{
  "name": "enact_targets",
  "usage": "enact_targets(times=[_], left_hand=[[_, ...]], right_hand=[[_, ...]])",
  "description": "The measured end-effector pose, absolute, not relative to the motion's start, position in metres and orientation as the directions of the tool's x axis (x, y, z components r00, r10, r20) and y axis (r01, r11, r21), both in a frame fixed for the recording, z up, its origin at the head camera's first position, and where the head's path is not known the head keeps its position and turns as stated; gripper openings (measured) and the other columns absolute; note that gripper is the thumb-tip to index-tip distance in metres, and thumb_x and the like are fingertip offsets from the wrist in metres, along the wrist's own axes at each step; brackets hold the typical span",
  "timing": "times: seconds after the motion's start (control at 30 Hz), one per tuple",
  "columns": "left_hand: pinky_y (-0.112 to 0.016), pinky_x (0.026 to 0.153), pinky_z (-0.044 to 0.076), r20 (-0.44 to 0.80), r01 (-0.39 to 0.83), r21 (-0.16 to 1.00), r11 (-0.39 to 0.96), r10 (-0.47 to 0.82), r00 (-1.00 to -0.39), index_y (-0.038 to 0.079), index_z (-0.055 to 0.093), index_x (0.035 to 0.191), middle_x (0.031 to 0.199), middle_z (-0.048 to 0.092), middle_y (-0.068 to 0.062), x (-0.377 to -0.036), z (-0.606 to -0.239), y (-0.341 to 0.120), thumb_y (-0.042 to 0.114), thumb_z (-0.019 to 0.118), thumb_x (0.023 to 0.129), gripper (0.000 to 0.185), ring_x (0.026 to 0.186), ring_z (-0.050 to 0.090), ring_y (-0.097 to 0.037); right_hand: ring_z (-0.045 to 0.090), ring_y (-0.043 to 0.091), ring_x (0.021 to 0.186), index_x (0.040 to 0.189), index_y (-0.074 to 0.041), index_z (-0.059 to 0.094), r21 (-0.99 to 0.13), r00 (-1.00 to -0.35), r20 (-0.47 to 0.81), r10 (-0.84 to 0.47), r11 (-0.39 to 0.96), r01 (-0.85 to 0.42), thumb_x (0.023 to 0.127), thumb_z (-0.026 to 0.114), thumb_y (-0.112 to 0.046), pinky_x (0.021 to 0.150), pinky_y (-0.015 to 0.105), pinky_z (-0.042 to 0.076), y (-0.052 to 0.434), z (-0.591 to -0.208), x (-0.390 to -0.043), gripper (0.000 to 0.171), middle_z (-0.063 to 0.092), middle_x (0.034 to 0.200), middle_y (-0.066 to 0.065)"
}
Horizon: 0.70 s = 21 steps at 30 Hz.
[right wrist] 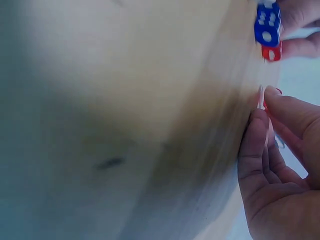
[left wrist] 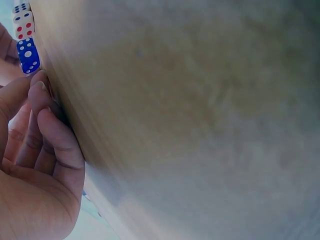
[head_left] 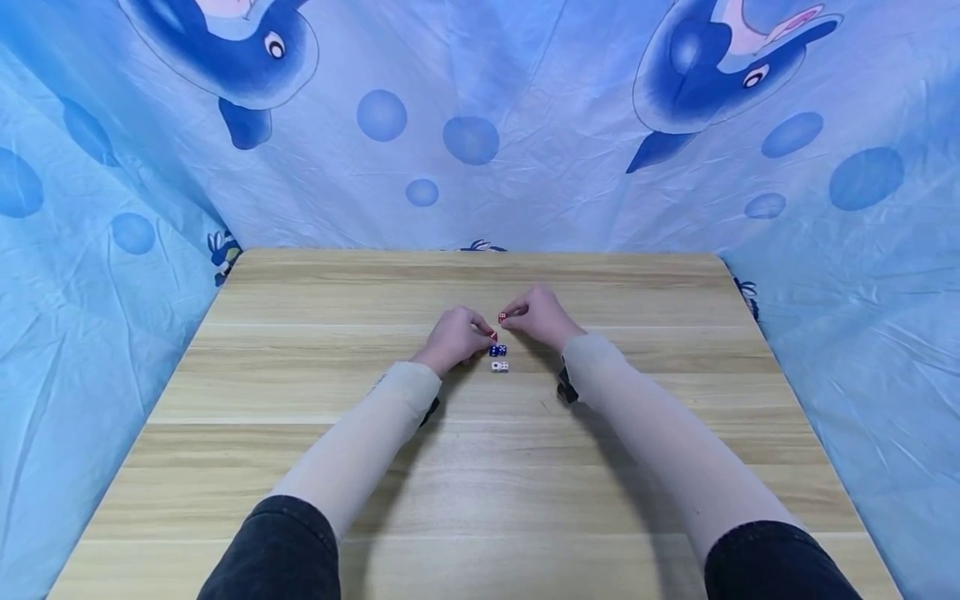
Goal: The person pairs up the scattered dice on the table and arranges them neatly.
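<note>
My left hand (head_left: pixel 456 340) pinches a red die (head_left: pixel 493 337) just behind two blue dice (head_left: pixel 498 351) that sit side by side. Two white dice (head_left: pixel 499 367) form another pair in front of the blue ones. A second red die (head_left: pixel 502 317) is between the thumb and fingertips of my right hand (head_left: pixel 542 318), a little farther back. In the right wrist view the left hand's red die (right wrist: pixel 272 53) shows close by a blue die (right wrist: pixel 268 25), while the right hand's fingers cover most of theirs. Fingers hide the left red die in the left wrist view.
The dice and hands are around the middle of a light wooden table (head_left: pixel 465 500). A blue curtain (head_left: pixel 555 200) with cartoon dolphins hangs behind the far edge and along both sides. A dark strap (head_left: pixel 567 387) shows under the right wrist.
</note>
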<state>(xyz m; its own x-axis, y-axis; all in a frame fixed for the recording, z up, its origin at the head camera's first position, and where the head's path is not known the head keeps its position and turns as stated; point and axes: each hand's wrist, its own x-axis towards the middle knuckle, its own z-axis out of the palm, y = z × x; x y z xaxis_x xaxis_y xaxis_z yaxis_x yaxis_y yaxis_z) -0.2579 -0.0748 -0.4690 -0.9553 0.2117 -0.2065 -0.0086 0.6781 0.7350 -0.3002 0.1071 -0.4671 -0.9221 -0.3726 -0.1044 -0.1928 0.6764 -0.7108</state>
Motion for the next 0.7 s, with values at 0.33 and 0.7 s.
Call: enact_targets(times=[0.33, 0.7], left_hand=[[-0.029, 0.041, 0.047, -0.208, -0.008, 0.730, 0.684, 0.212, -0.955, 0.014, 0.070, 0.086, 0.064, 0.064, -0.001, -0.259, -0.468, -0.074, 0.018, 0.075, 0.075, 0.013, 0.046, 0.057, -0.019], [-0.030, 0.042, 0.047, -0.196, 0.009, 0.736, 0.677, 0.226, -0.954, 0.013, 0.070, 0.086, 0.064, 0.064, -0.002, -0.258, -0.468, -0.074, 0.019, 0.075, 0.075, 0.013, 0.048, 0.058, -0.021]], right_hand=[[0.060, 0.005, 0.076, 0.091, -0.017, 0.072, -0.713, -0.905, -0.084, -0.416, 0.660, -0.237, 0.077, 0.073, -0.020, 0.072, 0.026, 0.048, 0.109, -0.473, -0.283, 0.014, 0.067, 0.083, -0.009], [0.060, 0.004, 0.075, 0.091, -0.016, 0.072, -0.700, -0.884, -0.087, -0.458, 0.660, -0.273, 0.077, 0.074, -0.020, 0.072, 0.025, 0.048, 0.110, -0.473, -0.279, 0.015, 0.067, 0.084, -0.008]])
